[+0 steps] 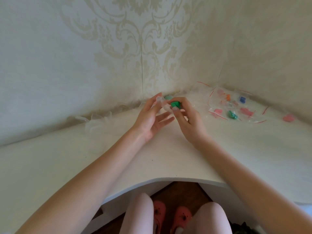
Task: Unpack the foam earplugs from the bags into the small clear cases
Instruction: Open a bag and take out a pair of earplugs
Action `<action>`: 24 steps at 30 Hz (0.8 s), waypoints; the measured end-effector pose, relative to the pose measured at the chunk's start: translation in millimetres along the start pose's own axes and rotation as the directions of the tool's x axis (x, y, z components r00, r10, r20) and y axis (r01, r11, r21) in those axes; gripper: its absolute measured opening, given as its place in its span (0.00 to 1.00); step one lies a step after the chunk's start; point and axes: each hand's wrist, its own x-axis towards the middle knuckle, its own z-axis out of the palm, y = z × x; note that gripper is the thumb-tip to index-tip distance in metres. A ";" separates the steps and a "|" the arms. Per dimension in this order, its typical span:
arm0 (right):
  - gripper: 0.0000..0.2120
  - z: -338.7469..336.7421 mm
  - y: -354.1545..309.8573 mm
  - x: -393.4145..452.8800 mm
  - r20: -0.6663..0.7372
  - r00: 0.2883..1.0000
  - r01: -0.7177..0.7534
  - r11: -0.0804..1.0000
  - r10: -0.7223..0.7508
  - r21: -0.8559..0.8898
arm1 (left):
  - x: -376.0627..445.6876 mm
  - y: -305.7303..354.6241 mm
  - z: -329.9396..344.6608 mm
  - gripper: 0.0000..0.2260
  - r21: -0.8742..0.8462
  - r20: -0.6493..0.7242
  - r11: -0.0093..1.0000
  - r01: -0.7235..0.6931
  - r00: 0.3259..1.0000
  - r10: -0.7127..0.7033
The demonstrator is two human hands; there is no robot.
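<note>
My right hand [187,115] pinches green foam earplugs [175,104] between thumb and fingers, above the white desk [152,157]. My left hand [152,115] holds a small clear case [161,103] against them, its lower fingers spread. A pale green earplug [168,97] lies just behind the hands by the wall. To the right lie clear zip bags [236,105] with red seal strips, holding pink, orange, blue and green earplugs.
Several clear cases [98,120] lie along the wall at the left. A loose pink earplug pair [289,118] sits at the far right. Patterned walls meet in a corner behind the desk. The desk's curved front edge is above my knees.
</note>
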 end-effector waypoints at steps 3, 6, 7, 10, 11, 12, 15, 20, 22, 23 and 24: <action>0.10 -2.1 1.4 2.3 -0.125 0.991 0.033 0.994 -0.046 -0.104 | 1.9 1.4 -1.9 0.17 -0.062 -0.005 0.998 0.012 1.000 -0.013; 0.12 -8.0 7.0 4.9 -0.134 0.991 -0.008 0.991 -0.010 -0.131 | 3.0 2.4 -3.1 0.13 -0.043 0.014 0.999 -0.008 1.000 0.008; 0.13 -8.1 9.3 5.3 -0.105 0.994 -0.007 0.988 -0.010 -0.156 | 2.6 2.7 -3.0 0.13 -0.025 0.030 1.000 -0.014 0.999 0.015; 0.13 -4.9 15.6 3.6 -0.040 0.998 0.034 0.974 -0.044 -0.225 | 2.6 -0.1 -4.1 0.13 0.074 0.049 0.997 -0.029 0.998 0.026; 0.14 -4.1 16.7 2.8 -0.038 0.998 0.046 0.971 -0.056 -0.235 | 4.2 -1.9 -4.9 0.13 0.102 0.045 0.994 -0.034 0.999 0.030; 0.14 -3.9 17.0 2.4 -0.039 0.997 0.058 0.968 -0.070 -0.246 | 5.9 -3.8 -5.1 0.13 0.117 0.039 0.992 -0.038 0.999 0.033; 0.17 -3.9 15.8 1.9 -0.012 0.991 0.121 0.949 -0.130 -0.290 | 8.3 -8.3 -4.0 0.12 0.141 0.070 0.990 -0.019 0.998 0.010; 0.15 -4.5 16.4 4.9 -0.023 0.997 0.059 0.945 -0.071 -0.322 | 8.1 -8.2 -2.1 0.10 0.101 0.136 0.994 0.044 0.989 -0.058; 0.13 -4.7 14.2 4.7 -0.037 0.998 0.031 0.957 -0.043 -0.288 | 6.0 -7.4 -2.8 0.07 0.077 0.222 0.994 0.079 0.970 -0.094; 0.13 -4.6 12.6 4.8 -0.048 0.999 0.002 0.966 -0.015 -0.260 | 5.3 -7.3 -3.3 0.08 0.066 0.249 0.993 0.095 0.963 -0.108; 0.13 -4.1 11.3 5.1 -0.057 0.998 -0.032 0.973 0.019 -0.226 | 4.6 -7.2 -3.7 0.08 0.060 0.264 0.993 0.100 0.958 -0.112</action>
